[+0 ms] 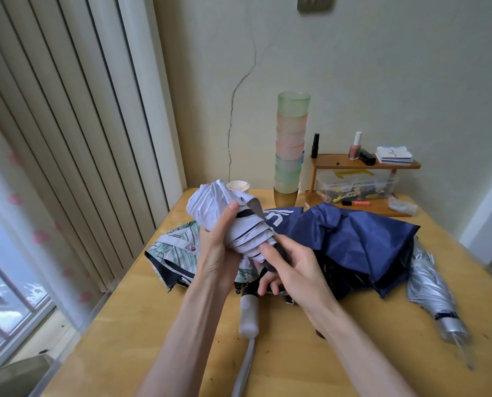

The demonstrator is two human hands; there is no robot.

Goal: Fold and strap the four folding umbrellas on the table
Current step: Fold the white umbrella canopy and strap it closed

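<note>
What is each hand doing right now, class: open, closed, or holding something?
Left hand: closed, gripping the folded cloth of the pale umbrella.
Right hand: closed, fingers curled round the same umbrella lower down.

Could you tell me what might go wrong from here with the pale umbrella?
The folds of the pale umbrella may spring loose if the left hand eases before the right hand straps it. Its raised end is close to the paper cup and stacked cups; a swing might topple them.

unreadable white lettering (279, 219) on navy umbrella (353, 239)
</note>
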